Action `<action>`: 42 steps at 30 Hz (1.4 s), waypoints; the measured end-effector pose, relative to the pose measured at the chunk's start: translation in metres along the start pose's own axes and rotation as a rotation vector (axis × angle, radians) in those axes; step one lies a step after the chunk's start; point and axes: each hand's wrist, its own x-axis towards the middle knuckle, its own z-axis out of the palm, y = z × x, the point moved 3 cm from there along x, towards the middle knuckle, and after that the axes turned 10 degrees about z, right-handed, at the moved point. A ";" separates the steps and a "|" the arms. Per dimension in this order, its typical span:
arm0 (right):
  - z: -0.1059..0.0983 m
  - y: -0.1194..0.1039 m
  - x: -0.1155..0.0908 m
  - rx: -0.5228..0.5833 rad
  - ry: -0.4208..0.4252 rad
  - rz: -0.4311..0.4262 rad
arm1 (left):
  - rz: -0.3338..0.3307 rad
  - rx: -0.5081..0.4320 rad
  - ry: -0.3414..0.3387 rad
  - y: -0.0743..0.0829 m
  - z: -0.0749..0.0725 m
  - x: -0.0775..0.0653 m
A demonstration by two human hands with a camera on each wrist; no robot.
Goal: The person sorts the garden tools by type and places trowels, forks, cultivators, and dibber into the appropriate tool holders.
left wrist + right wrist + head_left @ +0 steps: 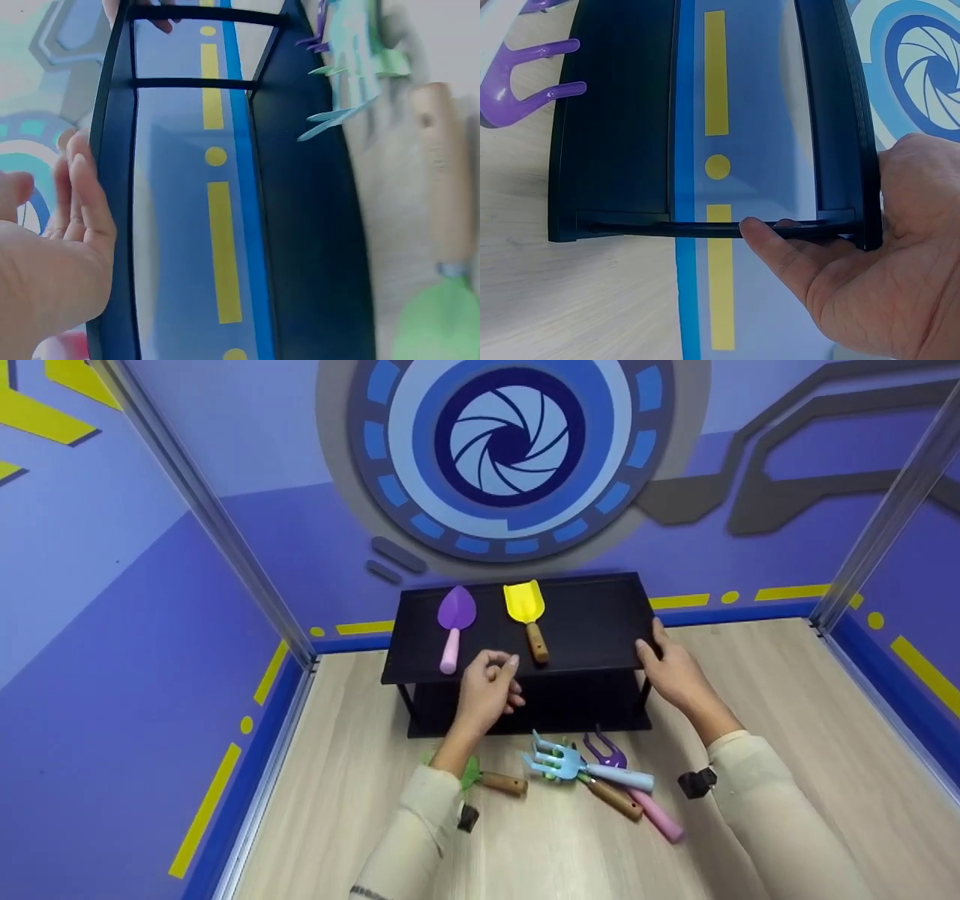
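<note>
A black two-tier rack [585,622] stands against the back wall. My right hand [679,675] grips the right end of its top shelf; in the right wrist view, fingers [780,259] reach round the end under the board. Over the shelf's front edge, my left hand [486,690] hangs loosely curled and holds nothing. On top lie a purple trowel [457,609] with a pink handle, left of that hand, and a yellow hand shovel [525,601] with a wooden handle, behind it to the right.
Before the rack lie a light blue hand rake [559,761], a purple fork [609,756] and a wooden-handled tool [615,801], overlapping. A green tool [504,782] with a wooden handle lies partly hidden by the left forearm. Printed panels [150,660] enclose the wooden tabletop [757,675].
</note>
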 end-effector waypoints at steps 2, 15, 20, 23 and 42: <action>0.001 0.001 0.000 -0.002 -0.002 0.001 | 0.071 0.048 0.023 -0.005 -0.006 -0.016; -0.002 0.003 -0.003 0.025 0.009 0.000 | -0.245 0.047 -0.018 -0.054 -0.037 -0.113; 0.001 0.003 -0.003 0.028 0.012 0.003 | -0.439 0.031 -0.045 -0.078 -0.044 -0.144; 0.001 0.003 -0.002 0.026 0.009 0.008 | -0.512 0.061 -0.083 -0.090 -0.046 -0.157; 0.001 0.002 0.000 -0.005 0.008 -0.001 | -0.767 -0.417 -0.102 -0.119 -0.031 -0.155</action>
